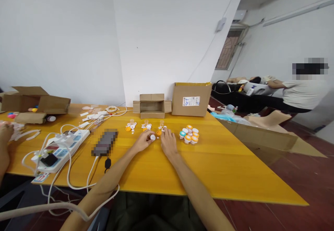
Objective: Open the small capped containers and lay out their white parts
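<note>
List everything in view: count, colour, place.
Table: 1, yellow, centre
Loose parts: three clusters, white/orange/clear, near hands
Round cap: 1, white, left fingertips
Lidded jars: about eight, orange/white/teal tops, right of right hand
Small open box: 1, brown, back centre
Large box: 1, brown, back right
Left open box: 1, brown, far left
Scraps: several, white, back left
Power strip: 1, white, left
Cables: several, white, left
Blurred device: 1, dark, beside power strip
Floor carton: 1, brown, right
Window: 1, brownish, right background
Person: 1, pale top, right background
Other person's hand: 1, bare, left edge
Left hand: 1, bare, at the cap
Right hand: 1, bare, beside parts
</note>
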Action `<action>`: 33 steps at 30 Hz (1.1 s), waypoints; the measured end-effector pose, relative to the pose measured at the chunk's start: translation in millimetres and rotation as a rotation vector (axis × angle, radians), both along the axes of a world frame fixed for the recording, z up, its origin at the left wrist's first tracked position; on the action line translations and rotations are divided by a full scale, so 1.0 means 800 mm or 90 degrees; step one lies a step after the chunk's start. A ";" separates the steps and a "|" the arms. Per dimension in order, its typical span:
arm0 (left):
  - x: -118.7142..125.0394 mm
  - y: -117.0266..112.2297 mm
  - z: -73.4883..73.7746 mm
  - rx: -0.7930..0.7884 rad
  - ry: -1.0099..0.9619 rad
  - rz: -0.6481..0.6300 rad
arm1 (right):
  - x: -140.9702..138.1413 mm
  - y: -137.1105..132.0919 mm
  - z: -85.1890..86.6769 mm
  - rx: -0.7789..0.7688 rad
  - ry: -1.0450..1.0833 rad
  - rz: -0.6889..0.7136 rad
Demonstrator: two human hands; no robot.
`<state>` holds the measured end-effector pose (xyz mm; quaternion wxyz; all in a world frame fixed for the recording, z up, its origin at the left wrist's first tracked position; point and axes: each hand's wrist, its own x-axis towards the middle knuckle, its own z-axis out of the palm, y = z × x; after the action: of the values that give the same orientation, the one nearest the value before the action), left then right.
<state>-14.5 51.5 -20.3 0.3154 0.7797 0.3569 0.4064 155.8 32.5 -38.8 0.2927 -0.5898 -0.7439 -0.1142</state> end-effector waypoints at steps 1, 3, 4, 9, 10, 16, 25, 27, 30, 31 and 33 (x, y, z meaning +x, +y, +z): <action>0.000 0.000 0.000 0.001 0.001 0.000 | 0.002 0.002 -0.004 0.010 0.017 0.019; 0.000 -0.001 0.001 0.001 0.003 0.001 | 0.006 0.007 -0.012 0.037 0.042 0.048; 0.000 -0.001 0.001 0.001 0.003 0.003 | 0.008 0.009 -0.016 0.049 0.050 0.058; 0.000 0.000 0.000 0.014 0.001 0.004 | 0.013 0.011 -0.021 0.048 0.096 0.070; 0.000 0.000 -0.001 0.015 0.000 0.002 | 0.013 0.010 -0.019 0.045 0.110 0.077; 0.001 -0.001 0.001 -0.017 -0.013 -0.005 | 0.007 -0.001 0.002 0.055 0.143 0.194; 0.002 -0.002 0.003 -0.058 -0.025 -0.023 | 0.004 -0.008 0.006 0.016 0.072 0.271; 0.003 -0.004 0.005 -0.065 -0.036 -0.033 | 0.005 -0.008 0.005 0.017 0.072 0.275; 0.004 -0.006 0.008 -0.068 -0.042 -0.033 | 0.005 -0.007 0.005 0.016 0.079 0.279; 0.004 -0.006 0.009 -0.067 -0.042 -0.030 | 0.005 -0.008 0.005 0.015 0.083 0.278; 0.004 -0.007 0.010 -0.065 -0.046 -0.021 | 0.004 -0.008 0.005 0.017 0.095 0.272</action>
<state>-11.6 46.0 -12.2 0.3740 0.7532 0.3529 0.4102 158.9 26.1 -34.6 0.3723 -0.4216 -0.8267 -0.0150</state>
